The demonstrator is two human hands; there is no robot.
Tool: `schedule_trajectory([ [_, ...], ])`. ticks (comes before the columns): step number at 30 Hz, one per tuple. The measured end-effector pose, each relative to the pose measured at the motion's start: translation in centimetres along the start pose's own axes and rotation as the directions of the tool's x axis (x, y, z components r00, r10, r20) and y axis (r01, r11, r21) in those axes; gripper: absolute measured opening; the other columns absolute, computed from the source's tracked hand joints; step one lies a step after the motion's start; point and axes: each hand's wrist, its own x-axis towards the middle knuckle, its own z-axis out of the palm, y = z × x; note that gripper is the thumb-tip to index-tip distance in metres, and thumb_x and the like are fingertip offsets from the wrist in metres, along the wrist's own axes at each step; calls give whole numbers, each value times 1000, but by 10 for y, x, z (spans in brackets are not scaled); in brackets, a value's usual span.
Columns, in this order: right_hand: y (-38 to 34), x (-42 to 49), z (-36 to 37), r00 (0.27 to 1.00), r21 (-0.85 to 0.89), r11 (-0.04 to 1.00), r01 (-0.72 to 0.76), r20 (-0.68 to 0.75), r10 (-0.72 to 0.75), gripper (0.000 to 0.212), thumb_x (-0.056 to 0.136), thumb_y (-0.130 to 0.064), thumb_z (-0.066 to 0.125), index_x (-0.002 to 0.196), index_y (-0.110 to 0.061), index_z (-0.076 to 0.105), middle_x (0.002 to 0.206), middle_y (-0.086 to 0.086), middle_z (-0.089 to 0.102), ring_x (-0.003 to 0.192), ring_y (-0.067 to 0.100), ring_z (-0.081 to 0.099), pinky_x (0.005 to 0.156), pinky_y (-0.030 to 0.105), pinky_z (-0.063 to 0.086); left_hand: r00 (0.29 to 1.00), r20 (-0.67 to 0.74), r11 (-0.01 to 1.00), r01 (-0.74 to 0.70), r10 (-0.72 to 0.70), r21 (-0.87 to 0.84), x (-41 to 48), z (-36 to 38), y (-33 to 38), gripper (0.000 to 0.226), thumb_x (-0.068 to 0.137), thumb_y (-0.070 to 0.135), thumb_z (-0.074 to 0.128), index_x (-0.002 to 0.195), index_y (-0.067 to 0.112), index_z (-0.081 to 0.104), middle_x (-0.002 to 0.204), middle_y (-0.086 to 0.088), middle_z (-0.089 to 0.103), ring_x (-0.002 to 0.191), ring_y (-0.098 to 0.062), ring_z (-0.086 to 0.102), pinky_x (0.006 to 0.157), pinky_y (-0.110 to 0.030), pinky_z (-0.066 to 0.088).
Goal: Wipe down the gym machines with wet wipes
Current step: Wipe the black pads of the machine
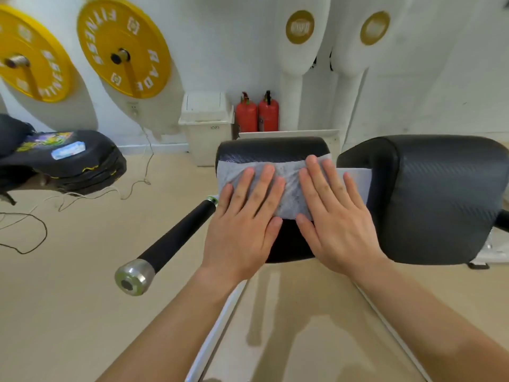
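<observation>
White wet wipe (292, 186) lies flat under left hand (245, 219) and right hand (336, 216).

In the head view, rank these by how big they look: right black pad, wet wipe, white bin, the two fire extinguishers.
1. Right black pad
2. Wet wipe
3. White bin, though it stands farther back
4. Left fire extinguisher and right fire extinguisher look alike; not ranked.
</observation>
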Motion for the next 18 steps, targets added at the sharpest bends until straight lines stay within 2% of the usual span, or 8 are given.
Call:
schedule_trajectory([
  [4, 0, 29, -7, 997, -16, 999, -40, -67, 39, 64, 105, -47, 15, 160, -14, 12, 168, 4, 5, 155, 18, -2, 125, 45, -3, 996, -92, 1000, 1, -2, -15, 26, -4, -9, 58, 107, 42, 16, 160, 21, 10, 168, 0, 3, 155, -21, -3, 125, -47, 8],
  [6, -6, 18, 1, 997, -9, 999, -36, -69, 36, 66, 105, -47, 18, 161, -14, 6, 168, 4, -3, 155, 18, -8, 125, 44, -4, 994, -112, 1000, -1, -1, -14, 14, 4, -5, 59, 107, 41, 19, 160, 17, 10, 168, -3, 1, 155, -24, -5, 125, -49, 7],
  [8, -14, -12, 15, 999, -17, 1000, 13, -34, -13, 68, 105, -46, 24, 160, -11, 4, 168, 6, -6, 155, 22, -8, 126, 46, 2, 997, -74, 1000, 9, -10, -12, -20, 19, 3, 62, 106, 40, 25, 160, 13, 10, 168, -8, 1, 155, -29, -4, 124, -52, 11],
  [11, -14, -47, 30, 994, -77, 991, 108, 10, -108, 71, 103, -45, 30, 160, -8, 7, 168, 10, 0, 155, 25, 0, 124, 48, 13, 999, -34, 1000, 8, -9, -15, -57, 37, 9, 63, 105, 40, 29, 159, 11, 13, 167, -11, 4, 154, -31, 1, 122, -55, 18],
  [14, -6, -25, 25, 989, -134, 980, 148, -7, -150, 71, 104, -43, 33, 159, -7, 9, 168, 11, 1, 155, 25, -1, 126, 46, 8, 997, -81, 1000, 8, -8, 5, -32, 27, 2, 62, 106, 39, 24, 159, 10, 12, 167, -13, 3, 155, -29, -1, 124, -51, 11],
  [18, -15, 11, 15, 996, -104, 993, 57, -68, -64, 69, 106, -46, 25, 160, -8, 3, 168, 10, -7, 155, 22, -8, 126, 42, 0, 988, -124, 995, 82, -88, -50, 9, 10, -10, 59, 107, 37, 21, 160, 14, 5, 167, -10, -2, 154, -23, -7, 126, -46, 5],
])
